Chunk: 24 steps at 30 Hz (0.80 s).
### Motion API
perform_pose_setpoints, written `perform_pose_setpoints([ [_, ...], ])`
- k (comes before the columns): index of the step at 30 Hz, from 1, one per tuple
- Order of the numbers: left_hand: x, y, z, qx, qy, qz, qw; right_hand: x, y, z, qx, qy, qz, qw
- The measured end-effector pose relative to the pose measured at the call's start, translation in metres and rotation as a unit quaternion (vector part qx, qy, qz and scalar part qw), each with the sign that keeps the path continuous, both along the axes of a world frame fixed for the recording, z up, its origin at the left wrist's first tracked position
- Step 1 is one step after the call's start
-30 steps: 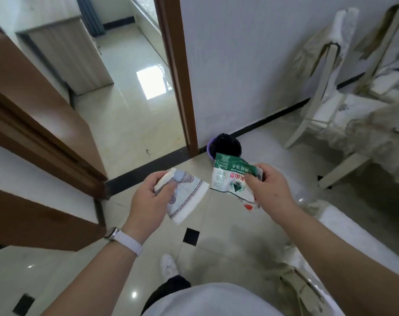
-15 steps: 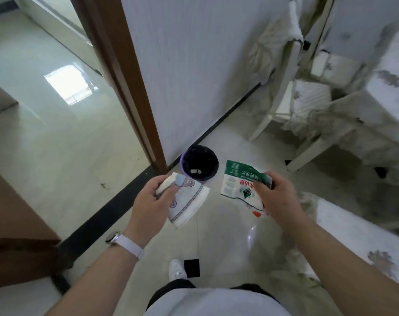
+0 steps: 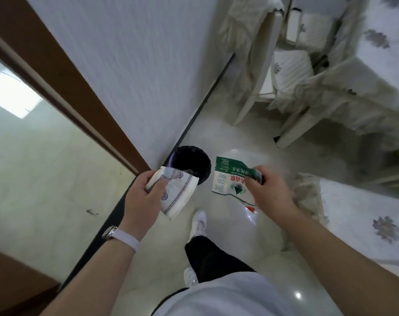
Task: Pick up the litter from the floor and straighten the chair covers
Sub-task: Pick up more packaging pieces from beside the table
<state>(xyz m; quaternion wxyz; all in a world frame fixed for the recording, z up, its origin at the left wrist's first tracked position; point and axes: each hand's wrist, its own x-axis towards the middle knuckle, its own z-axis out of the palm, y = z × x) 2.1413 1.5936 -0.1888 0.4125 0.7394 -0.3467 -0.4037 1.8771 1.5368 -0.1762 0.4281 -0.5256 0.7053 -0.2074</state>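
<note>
My left hand (image 3: pixel 142 197) grips a crumpled white wrapper with a grey-purple pattern (image 3: pixel 179 197). My right hand (image 3: pixel 268 188) pinches the top corner of a green-and-white plastic label wrapper (image 3: pixel 228 176), which hangs down. Both pieces of litter hang just beside a small round bin lined with a black bag (image 3: pixel 191 161), which stands on the floor against the wall; the patterned wrapper overlaps its near rim. A white chair with a rumpled cream cover (image 3: pixel 246 35) stands by the wall at the upper right.
A brown door frame (image 3: pixel 63 87) runs diagonally on the left, with another room's floor beyond. A cloth-covered table (image 3: pixel 376 65) fills the upper right. A seat with a flowered cover (image 3: pixel 362 222) is at my right. My white shoes (image 3: pixel 198 224) are on the glossy tile.
I have stepped closer to the bin, which now lies right under my hands. Both hands still hold the same wrappers, and the view has tilted further down.
</note>
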Motion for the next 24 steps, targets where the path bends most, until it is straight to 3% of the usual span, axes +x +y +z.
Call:
perform_pose_setpoints([
  [15,0.03,-0.186,-0.06,0.067,-0.034,-0.049,0.996,0.053,-0.186,-0.09,0.076,-0.029,0.007,0.997],
  [24,0.035,-0.268,-0.195,0.125,-0.05,-0.137,0.981,0.066,-0.222,-0.203,0.101,-0.016,-0.042,0.994],
])
